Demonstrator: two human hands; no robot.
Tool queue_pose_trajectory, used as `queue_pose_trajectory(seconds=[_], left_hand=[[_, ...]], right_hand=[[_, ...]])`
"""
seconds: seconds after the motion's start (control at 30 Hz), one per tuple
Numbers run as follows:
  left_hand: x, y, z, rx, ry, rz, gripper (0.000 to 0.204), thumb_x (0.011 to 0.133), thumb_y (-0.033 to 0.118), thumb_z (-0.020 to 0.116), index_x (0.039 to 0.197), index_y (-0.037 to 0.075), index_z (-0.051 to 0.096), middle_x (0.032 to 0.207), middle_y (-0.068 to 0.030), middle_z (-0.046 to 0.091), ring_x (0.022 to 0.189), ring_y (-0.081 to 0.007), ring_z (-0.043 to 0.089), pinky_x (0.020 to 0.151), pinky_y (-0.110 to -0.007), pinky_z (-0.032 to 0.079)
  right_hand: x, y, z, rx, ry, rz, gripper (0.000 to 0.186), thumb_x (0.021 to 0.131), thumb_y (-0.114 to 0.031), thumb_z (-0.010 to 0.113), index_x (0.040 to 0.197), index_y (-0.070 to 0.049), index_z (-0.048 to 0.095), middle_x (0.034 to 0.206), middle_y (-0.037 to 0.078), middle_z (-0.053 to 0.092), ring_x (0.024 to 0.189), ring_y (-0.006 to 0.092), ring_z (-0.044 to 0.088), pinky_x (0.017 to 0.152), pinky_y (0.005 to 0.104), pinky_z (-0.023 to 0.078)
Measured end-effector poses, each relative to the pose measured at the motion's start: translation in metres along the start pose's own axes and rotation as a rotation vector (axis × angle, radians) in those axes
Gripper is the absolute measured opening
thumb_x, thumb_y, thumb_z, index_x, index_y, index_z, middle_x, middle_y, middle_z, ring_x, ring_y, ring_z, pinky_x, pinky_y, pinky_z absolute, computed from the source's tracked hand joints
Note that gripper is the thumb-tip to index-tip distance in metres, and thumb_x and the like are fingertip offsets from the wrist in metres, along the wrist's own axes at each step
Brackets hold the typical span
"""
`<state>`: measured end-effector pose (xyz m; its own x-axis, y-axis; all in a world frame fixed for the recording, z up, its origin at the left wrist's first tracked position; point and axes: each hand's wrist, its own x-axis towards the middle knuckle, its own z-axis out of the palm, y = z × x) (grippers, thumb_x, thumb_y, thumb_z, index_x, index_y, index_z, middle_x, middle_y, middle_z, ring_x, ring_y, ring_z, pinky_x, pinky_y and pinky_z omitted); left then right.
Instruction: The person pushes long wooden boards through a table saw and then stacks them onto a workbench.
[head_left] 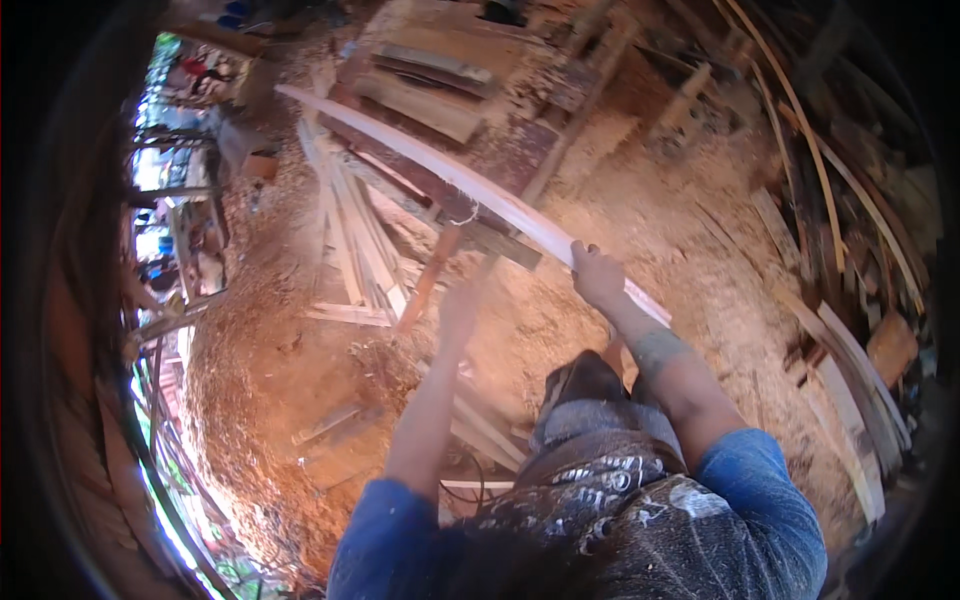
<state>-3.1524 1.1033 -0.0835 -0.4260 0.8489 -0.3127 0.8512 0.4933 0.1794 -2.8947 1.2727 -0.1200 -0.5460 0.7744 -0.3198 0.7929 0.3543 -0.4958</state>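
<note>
A long, pale wooden plank (505, 208) runs slantwise from the upper left toward my right side, over a dark wooden bench (510, 244). My right hand (598, 275) is closed around the plank close to its near end. A thin curl of wood shaving (464, 218) hangs from the plank's edge near its middle. My left hand (460, 312) is raised in front of me, below the bench, apart from the plank. Motion blurs its fingers, so whether it holds anything cannot be made out. A reddish wooden leg (430, 276) slants down beside it.
Pale wooden strips (355, 225) lie in a loose stack left of the bench. Boards (425, 95) rest on a surface at the far side. Sawdust and shavings (270, 370) cover the ground. Curved offcuts (850, 375) are heaped along the right.
</note>
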Motion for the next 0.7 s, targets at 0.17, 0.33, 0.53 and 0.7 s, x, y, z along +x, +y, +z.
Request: queue_pose_trajectory(seconds=[0.17, 0.33, 0.53, 0.7], left_hand=[[0.081, 0.109, 0.069, -0.618, 0.050, -0.074, 0.026, 0.097, 0.023, 0.053, 0.104, 0.000, 0.064, 0.101, -0.0245, 0.067, 0.091, -0.0365, 0.065, 0.077, -0.051, 0.049], [-0.012, 0.190, 0.104, -0.106, -0.157, 0.666, 0.026, 0.094, 0.019, 0.051, 0.088, 0.000, 0.067, 0.085, -0.0226, 0.069, 0.079, -0.0395, 0.067, 0.072, -0.051, 0.051], [-0.009, 0.094, -0.008, 0.476, -0.825, 0.593, 0.030, 0.090, 0.030, 0.060, 0.085, 0.002, 0.070, 0.085, -0.0202, 0.069, 0.087, -0.0389, 0.068, 0.081, -0.051, 0.052], [0.070, 0.175, -0.106, -0.105, -0.389, 0.457, 0.035, 0.089, 0.031, 0.069, 0.103, -0.001, 0.069, 0.094, -0.0231, 0.069, 0.096, -0.0390, 0.067, 0.085, -0.045, 0.052]], right_hand=[[-0.111, 0.104, -0.021, 0.082, 0.055, -0.022, 0.035, 0.085, -0.015, 0.061, 0.118, -0.012, 0.052, 0.111, 0.018, 0.064, 0.089, 0.0400, 0.068, 0.070, 0.0501, 0.055], [-0.243, 0.218, -0.086, 0.147, 0.073, 0.101, 0.060, 0.072, 0.001, 0.073, 0.127, -0.013, 0.053, 0.111, 0.018, 0.065, 0.099, 0.0381, 0.066, 0.081, 0.0459, 0.054], [-0.418, 0.345, -0.160, -0.052, 0.169, 0.309, 0.059, 0.071, 0.012, 0.066, 0.127, -0.004, 0.059, 0.127, 0.020, 0.064, 0.116, 0.0397, 0.062, 0.095, 0.0416, 0.052], [-0.547, 0.339, -0.230, -0.140, 0.176, 0.636, 0.052, 0.068, 0.017, 0.059, 0.116, 0.000, 0.065, 0.123, 0.020, 0.066, 0.116, 0.0389, 0.061, 0.098, 0.0424, 0.050]])
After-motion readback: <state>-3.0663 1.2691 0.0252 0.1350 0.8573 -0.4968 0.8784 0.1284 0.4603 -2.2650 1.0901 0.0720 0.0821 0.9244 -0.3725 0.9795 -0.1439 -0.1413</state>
